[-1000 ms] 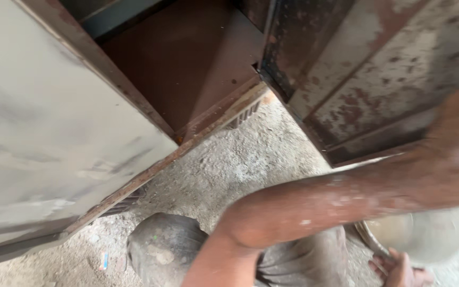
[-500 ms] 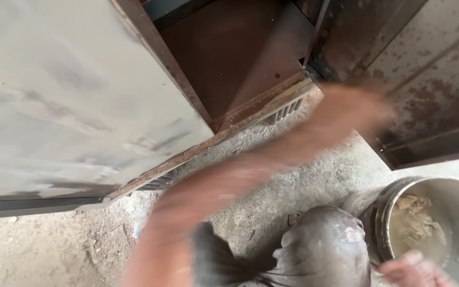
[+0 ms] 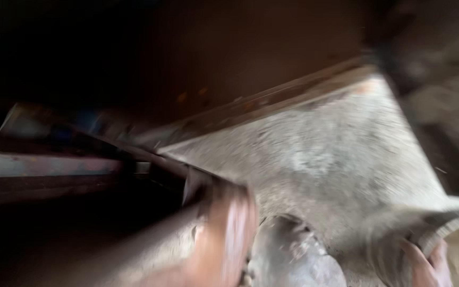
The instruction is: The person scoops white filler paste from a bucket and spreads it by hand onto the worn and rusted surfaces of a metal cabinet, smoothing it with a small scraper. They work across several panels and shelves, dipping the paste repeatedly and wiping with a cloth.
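Note:
The whole view is smeared by motion. My right hand (image 3: 426, 266) is at the bottom right corner, fingers curled over the rim of a grey bucket (image 3: 449, 226) that is caked with pale mortar. My left arm or hand (image 3: 227, 234) shows as a blurred, dusty shape at the bottom centre, beside a dark metal edge; its fingers cannot be made out. A rounded grey, dust-covered shape (image 3: 293, 258), cloth or a knee, lies between the two.
Rough pale concrete floor (image 3: 336, 143) fills the middle. A rusty brown metal sill (image 3: 272, 103) runs diagonally above it, with a dark opening behind. Dark metal panels close in on the left (image 3: 43, 175) and upper right (image 3: 436, 64).
The view has swung and dropped closer to the floor and sill, now heavily blurred. My left arm has come down from reaching toward the upper right. My right hand stays at the bucket rim.

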